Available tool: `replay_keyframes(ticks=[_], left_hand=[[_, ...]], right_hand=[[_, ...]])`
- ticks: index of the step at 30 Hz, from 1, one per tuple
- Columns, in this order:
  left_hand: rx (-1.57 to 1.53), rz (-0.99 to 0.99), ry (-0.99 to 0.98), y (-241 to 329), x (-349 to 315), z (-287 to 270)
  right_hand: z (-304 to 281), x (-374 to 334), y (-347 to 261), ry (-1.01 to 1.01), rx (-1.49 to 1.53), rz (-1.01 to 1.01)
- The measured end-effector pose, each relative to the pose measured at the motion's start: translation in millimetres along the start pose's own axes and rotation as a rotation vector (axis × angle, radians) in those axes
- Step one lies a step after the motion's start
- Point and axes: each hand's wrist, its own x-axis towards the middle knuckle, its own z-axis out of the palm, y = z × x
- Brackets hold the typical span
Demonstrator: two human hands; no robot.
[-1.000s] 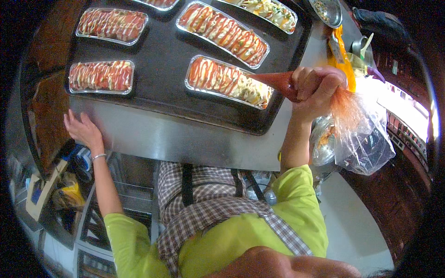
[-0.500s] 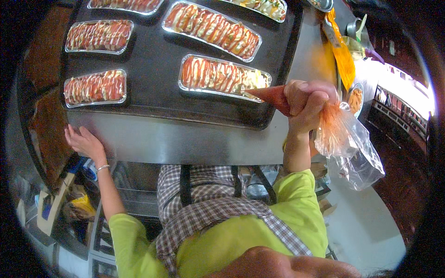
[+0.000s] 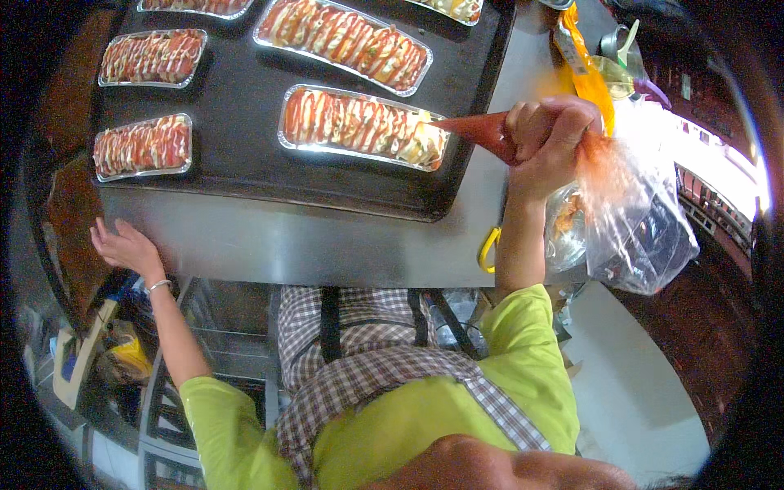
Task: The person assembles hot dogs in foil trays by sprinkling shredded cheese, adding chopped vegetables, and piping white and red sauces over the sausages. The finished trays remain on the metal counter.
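Hands of one person at a steel counter (image 3: 310, 245), seen from above. Right hand (image 3: 549, 135) is closed in a fist around the upper part of a piping bag (image 3: 523, 135) filled with red sauce. Fingers (image 3: 531, 122) are curled and pressed together, squeezing the bag. Its pointed tip aims left at the near end of a foil tray (image 3: 363, 126) of rolls striped with red and white sauce. The loose clear plastic top of the bag fans out behind the fist, over the counter's right edge.

Left hand (image 3: 122, 245) lies flat on the counter's left edge, fingers spread and holding nothing.

The tray sits on a dark baking sheet (image 3: 237, 139), at its front right. Three more foil trays show in full, two at the left (image 3: 143, 147) (image 3: 153, 57) and one behind (image 3: 343, 37); others are cut off at the top edge. Yellow-handled scissors (image 3: 488, 249) lie on the counter by the right forearm.

The bag looks soft and yielding, probably slippery where sauce has smeared, and light enough for one hand. A grip high on the filled part, just below the gathered plastic, seems best: pressure there would push sauce to the tip, while a loose hold might let it squeeze out the open top.
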Motion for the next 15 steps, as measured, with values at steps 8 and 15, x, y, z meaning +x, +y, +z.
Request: replay_keyframes(ticks=[8,15], left_hand=[[-0.245,-0.174,0.141,36.5,-16.8,-26.9],[-0.561,-0.148,0.141,103.9,-57.7,-73.4]], right_hand=[[-22.3,-17.2,-2.2,-0.008,0.036,0.01],[-37.9,-22.3,-8.1,-0.109,-0.008,-0.005]])
